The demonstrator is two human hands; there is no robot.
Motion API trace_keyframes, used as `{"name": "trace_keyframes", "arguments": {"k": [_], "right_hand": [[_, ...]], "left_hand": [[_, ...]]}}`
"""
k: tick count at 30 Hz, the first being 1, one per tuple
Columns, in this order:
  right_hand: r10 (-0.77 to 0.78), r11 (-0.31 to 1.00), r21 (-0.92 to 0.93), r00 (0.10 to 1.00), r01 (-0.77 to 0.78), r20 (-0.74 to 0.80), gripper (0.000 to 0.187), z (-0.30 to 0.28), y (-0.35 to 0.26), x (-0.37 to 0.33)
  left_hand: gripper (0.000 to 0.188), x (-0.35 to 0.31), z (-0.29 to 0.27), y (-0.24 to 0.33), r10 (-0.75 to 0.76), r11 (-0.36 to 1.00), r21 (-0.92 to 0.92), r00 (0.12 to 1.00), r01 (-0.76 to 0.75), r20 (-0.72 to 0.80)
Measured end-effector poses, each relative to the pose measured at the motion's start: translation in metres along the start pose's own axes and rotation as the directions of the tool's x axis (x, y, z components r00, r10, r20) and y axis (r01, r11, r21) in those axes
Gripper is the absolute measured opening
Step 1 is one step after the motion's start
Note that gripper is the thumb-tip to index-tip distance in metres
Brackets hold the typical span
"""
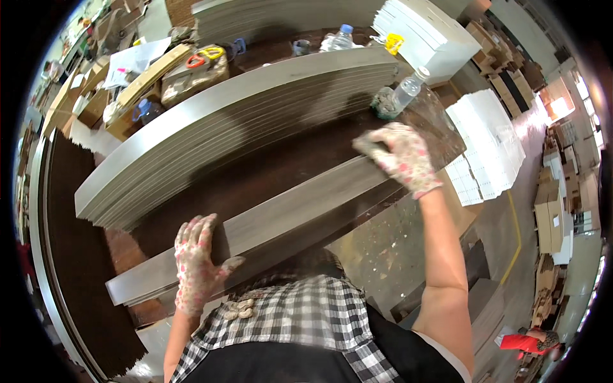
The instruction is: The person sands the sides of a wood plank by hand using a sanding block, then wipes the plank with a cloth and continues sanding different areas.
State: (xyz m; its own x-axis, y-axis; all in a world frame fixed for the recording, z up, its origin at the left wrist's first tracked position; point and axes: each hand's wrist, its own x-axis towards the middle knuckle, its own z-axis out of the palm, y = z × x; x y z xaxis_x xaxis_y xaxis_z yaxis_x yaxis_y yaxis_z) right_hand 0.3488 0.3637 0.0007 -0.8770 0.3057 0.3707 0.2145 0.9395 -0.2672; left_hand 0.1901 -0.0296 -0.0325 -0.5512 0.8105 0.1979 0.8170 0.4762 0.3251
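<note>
A long grey panel stack [287, 201] lies slantwise across the dark tabletop in front of me. My left hand [198, 265], in a white glove with pink spots, rests over its left part with fingers stretched and thumb apart. At the panel's right end is my right hand [405, 156], gloved alike. Its fingers and thumb curve together, their tips dark grey; whether a small grey thing is pinched there I cannot make out. Beyond both hands stands a taller stack of long grey panels [249, 105], its layered edges facing me.
A clear bottle [408, 89] stands by the tall stack's right end. Behind lie orange-handled scissors [195, 61], yellow-handled scissors [212, 52] and another bottle [343, 38]. White stacked sheets [488, 143] are at right. Dark panels [80, 249] stand at left. A person in red [530, 343] is far right.
</note>
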Motion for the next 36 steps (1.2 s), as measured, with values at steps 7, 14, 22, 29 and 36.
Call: {"name": "trace_keyframes", "arguments": {"k": [7,14,22,29,36], "right_hand": [[-0.177,0.983,0.061,0.981,0.173,0.082,0.017,0.004,0.003,-0.006],[0.381,0.919,-0.148,0.921,-0.366,0.087,0.04,-0.056,0.129,-0.008],[0.395,0.918,-0.031,0.912,-0.394,0.107,0.032,-0.058,0.14,-0.018],[0.373,0.907,0.169,0.922,-0.385,0.101,0.036,-0.057,0.136,-0.078],[0.461,0.859,0.388,0.833,-0.334,-0.304,0.039,-0.026,0.113,-0.131]], "left_hand": [[0.09,0.017,0.019,0.014,0.0,1.0,0.005,0.994,-0.001,0.109],[0.09,0.022,0.02,0.02,-0.011,1.0,0.013,0.994,0.009,0.106],[0.094,0.019,0.021,0.023,-0.012,0.999,0.053,0.995,0.007,0.101],[0.092,0.017,0.022,0.023,-0.011,0.998,0.057,0.997,0.006,0.081],[0.089,0.02,0.023,0.02,0.069,0.996,0.049,0.996,-0.071,0.053]]}}
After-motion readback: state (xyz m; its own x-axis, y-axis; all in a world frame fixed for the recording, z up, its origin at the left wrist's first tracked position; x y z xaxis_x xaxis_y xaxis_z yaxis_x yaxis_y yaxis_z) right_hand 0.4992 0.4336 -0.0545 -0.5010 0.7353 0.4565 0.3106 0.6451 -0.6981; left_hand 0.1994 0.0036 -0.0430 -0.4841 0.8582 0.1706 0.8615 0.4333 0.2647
